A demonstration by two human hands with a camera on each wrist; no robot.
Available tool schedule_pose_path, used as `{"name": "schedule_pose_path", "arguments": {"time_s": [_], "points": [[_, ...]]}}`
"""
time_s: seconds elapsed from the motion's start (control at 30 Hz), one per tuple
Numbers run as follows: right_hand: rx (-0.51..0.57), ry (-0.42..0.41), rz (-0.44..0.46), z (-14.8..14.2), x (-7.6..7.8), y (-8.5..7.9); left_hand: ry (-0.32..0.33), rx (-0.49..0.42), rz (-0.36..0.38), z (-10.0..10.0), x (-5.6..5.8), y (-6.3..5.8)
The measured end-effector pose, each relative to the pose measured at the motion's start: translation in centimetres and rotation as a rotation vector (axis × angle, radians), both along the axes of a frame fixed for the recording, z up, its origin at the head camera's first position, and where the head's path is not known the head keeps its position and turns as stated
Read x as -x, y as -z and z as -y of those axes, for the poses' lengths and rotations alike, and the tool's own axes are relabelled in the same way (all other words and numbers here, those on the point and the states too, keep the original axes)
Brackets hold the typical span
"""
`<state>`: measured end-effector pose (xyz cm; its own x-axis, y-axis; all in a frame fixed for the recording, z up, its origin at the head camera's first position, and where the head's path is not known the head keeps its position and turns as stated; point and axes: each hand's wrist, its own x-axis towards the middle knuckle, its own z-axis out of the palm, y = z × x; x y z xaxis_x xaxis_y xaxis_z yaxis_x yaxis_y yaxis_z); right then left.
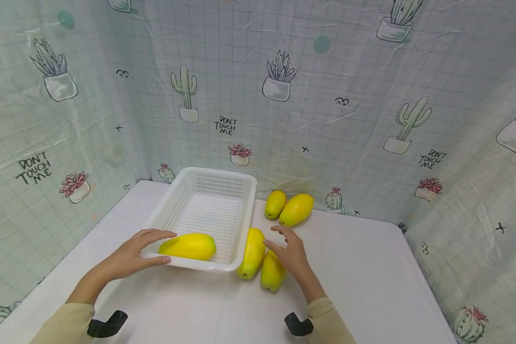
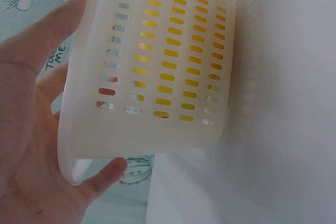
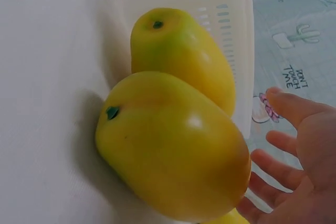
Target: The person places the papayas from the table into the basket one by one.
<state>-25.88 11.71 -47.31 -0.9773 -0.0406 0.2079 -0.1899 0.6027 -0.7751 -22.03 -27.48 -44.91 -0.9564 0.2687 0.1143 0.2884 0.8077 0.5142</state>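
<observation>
A yellow mango [image 1: 189, 246] lies inside a white perforated plastic basket [image 1: 197, 265], along its near wall. At the basket's near left corner is my left hand [image 1: 139, 251], thumb by the near rim and fingers reaching over the side toward the mango. The left wrist view shows the thumb and fingers apart around the rim, not clenched. My right hand [image 1: 291, 251], fingers loosely bent and parted from the thumb, hovers beside two mangoes to the right of the basket: one against its wall [image 1: 252, 253], another nearer me [image 1: 273, 271]. Nothing is held in it.
Two more mangoes, a smaller one [image 1: 275, 204] and a larger one [image 1: 297, 209], lie at the back of the white table [image 1: 361, 272]. A cactus-print curtain [image 1: 249, 86] encloses the back and sides. Black curved pieces [image 1: 107, 325] show near both wrists.
</observation>
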Motion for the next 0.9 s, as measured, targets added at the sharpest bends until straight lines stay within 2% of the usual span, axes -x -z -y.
{"name": "schedule_pose_path", "arguments": {"time_s": [0.57, 0.9], "points": [[-0.046, -0.001, 0.078, -1.4, -1.1, 1.0, 0.004, 0.008, 0.004, 0.1, 0.0, 0.1], [-0.017, -0.027, 0.122, -1.6, -1.7, 1.1, 0.014, 0.011, -0.011, 0.3, 0.2, 0.1]]}}
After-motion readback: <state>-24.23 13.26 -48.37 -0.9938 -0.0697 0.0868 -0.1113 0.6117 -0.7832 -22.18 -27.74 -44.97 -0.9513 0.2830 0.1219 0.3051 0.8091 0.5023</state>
